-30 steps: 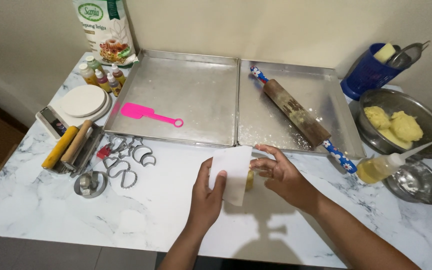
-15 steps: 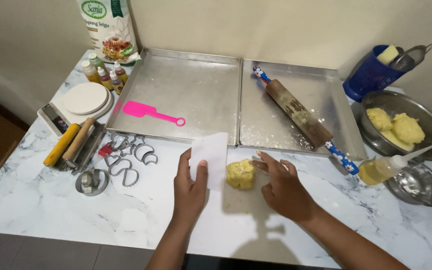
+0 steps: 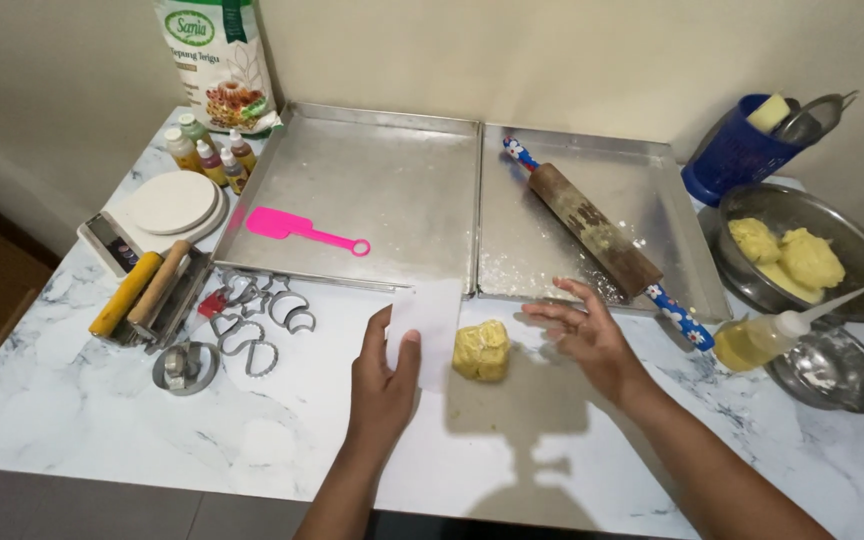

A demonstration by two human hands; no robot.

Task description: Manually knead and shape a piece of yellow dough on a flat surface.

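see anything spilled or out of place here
Mostly tidy. The rolling pin lies at a slant in the right tray with dough stuck on it, and flour is scattered in that tray's near corner.

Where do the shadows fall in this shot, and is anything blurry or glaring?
Head view: a dark shadow falls on the marble table below the dough lump; the left hand and right hand look sharp; the baking trays show soft sheen, no harsh glare.
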